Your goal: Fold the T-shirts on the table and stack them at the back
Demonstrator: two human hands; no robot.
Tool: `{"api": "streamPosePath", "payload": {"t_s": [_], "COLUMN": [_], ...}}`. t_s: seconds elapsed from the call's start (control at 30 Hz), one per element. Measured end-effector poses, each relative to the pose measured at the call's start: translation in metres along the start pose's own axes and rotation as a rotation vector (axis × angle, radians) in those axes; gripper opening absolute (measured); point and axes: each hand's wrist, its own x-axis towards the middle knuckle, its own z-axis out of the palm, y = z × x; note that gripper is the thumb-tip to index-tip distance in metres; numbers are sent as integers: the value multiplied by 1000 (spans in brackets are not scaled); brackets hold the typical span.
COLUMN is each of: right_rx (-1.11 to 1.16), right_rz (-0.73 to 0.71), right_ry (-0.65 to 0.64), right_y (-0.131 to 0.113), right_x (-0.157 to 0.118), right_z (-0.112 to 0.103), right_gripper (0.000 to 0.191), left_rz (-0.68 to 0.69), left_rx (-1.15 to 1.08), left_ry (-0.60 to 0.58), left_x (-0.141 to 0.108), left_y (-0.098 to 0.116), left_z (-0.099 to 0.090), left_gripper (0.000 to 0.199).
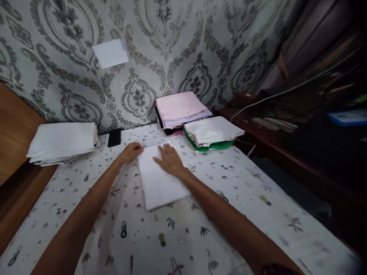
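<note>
A folded white cloth (160,187) lies flat on the patterned bedsheet (134,236) in front of me. My left hand (132,151) is at its far left corner, with the fingers closed on the cloth's edge. Palm down, my right hand (169,159) rests on the far part of the cloth, fingers stretched out and spread. The cloth's far right side is partly hidden behind my right hand and forearm.
A stack of folded white cloths (64,143) sits at the left, beside a black phone (114,137). Toward the wall are a pink-topped stack (180,106) and a white-and-green stack (213,131). A white cable (275,97) runs along the dark right side.
</note>
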Motion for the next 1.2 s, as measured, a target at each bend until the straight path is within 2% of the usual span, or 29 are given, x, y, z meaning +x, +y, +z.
{"api": "streamPosePath", "payload": {"t_s": [0.3,0.47,0.57,0.67,0.73,0.77,0.87,0.97,1.07,1.2], "right_rx": [-19,-36,-32,-12,14,29,67,91,101,57], "right_rz": [-12,-9,-9,-9,-25,-32,-40,-117,-261,-330], "right_ry": [-11,-10,-18,-15,-8,-8,-5,-3,-57,-136], "right_y": [0,2,2,4,6,7,5,-7,-26,-44], "right_x": [1,2,3,5,6,6,4,-2,-12,-22], "right_z": [3,6,9,13,15,15,12,7,6,9], "right_gripper": [75,75,75,75,75,74,71,65,62,60], "left_rz": [73,130,128,104,98,93,65,26,-110,-229], "left_rx": [-141,218,395,473,446,413,332,423,498,546], "left_ry": [-123,-86,34,236,302,287,79,-54,-66,-64], "left_x": [-3,-5,-17,-47,-80,-99,-159,-202,-217,-213], "left_y": [9,6,10,28,49,62,96,116,125,131], "left_z": [-7,-9,-5,4,10,14,28,47,64,75], "left_gripper": [29,28,27,27,28,27,28,29,21,13]}}
